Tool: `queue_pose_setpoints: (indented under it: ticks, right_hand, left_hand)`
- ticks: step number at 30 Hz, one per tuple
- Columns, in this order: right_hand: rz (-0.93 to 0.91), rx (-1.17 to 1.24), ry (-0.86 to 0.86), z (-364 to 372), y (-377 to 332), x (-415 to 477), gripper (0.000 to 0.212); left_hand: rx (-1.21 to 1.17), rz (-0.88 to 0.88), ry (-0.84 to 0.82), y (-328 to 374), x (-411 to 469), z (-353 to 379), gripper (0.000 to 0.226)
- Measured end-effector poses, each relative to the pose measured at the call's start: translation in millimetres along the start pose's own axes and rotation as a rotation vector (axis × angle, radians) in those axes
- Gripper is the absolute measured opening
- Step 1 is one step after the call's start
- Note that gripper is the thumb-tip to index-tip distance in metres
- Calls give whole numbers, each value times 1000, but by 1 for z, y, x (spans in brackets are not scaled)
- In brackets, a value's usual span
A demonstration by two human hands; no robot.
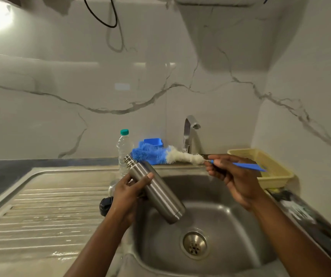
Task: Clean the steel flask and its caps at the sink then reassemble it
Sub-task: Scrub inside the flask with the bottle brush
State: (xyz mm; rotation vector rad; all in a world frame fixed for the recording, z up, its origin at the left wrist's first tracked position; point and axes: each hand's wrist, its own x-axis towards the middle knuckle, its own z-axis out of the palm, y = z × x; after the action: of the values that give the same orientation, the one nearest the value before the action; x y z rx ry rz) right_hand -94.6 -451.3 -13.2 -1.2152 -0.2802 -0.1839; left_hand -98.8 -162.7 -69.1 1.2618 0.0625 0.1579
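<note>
Step in hand, by judgement: brushing out the interior of the steel flask (154, 188). Located at frame centre, above the sink basin (230, 226), tilted with the open mouth toward upper left and the base toward lower right, clear of the drain (195, 245). Gripped round the mid-body by the left hand (128, 194), fingers and thumb wrapped on the steel. Uncapped.

Bottle brush (160, 154) lying nearly level just above centre, blue bristle tip just beside the flask mouth. Not possible to tell whether entered or only touching the rim. Pinched on the thin blue handle by the right hand (230, 176), fingers curled close behind the white bristles.

Black cap (105, 205) resting on the drainboard just left of the left wrist, apart from the flask. Steel-coloured piece behind that hand mostly hidden, not identifiable. Tap (189, 134) at the rear, no running water visible.

Next move, by judgement: align the brush axis with the flask axis, feed the bristles through the narrow mouth, brace the flask firmly against the push. Caps, rinse and reassembly not yet done.
</note>
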Motion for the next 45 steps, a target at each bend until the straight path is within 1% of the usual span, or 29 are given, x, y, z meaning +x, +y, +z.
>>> queue_pose_setpoints:
  ticks: [1,5,9,13,19,21,24,29,33,35,38,42,45]
  right_hand:
    - [-8,12,-1,1,6,-1,13]
    - [-1,-11,11,-3,31,-5,25]
    - [46,13,-30,-5,49,-10,34]
    - [65,60,-29,-7,55,-8,31]
    - [72,92,-16,-17,52,-7,31]
    - [84,99,-21,-16,55,-9,31]
    - [88,124,-41,-11,58,-9,29]
    - [91,103,-35,-19,50,-12,28]
    - [117,145,-72,-10,57,-15,24]
    - [102,150,-88,-7,55,-14,24]
    - [81,161,-47,-16,49,-12,25]
    - [119,163,-48,-24,50,-12,25]
    - [127,176,-66,-18,55,-12,23]
  left_hand:
    - [-11,-3,-4,1,0,0,60]
    - [-66,-36,-21,0,1,3,57]
    - [-118,-81,-14,-1,2,5,54]
    - [-97,-77,-36,-3,0,10,46]
    - [-156,-100,-40,1,-1,12,51]
    - [-150,-115,-54,1,-4,15,55]
    - [-130,-123,-83,-1,-8,21,54]
    - [-200,-135,-33,5,-6,15,61]
    - [-196,-153,-55,5,-10,17,67]
    - [-191,-156,-53,5,-11,19,68]
    - [-207,-146,-36,9,-11,15,66]
    - [-295,-149,2,16,-9,13,62]
    - [-311,-163,-7,15,-11,17,62]
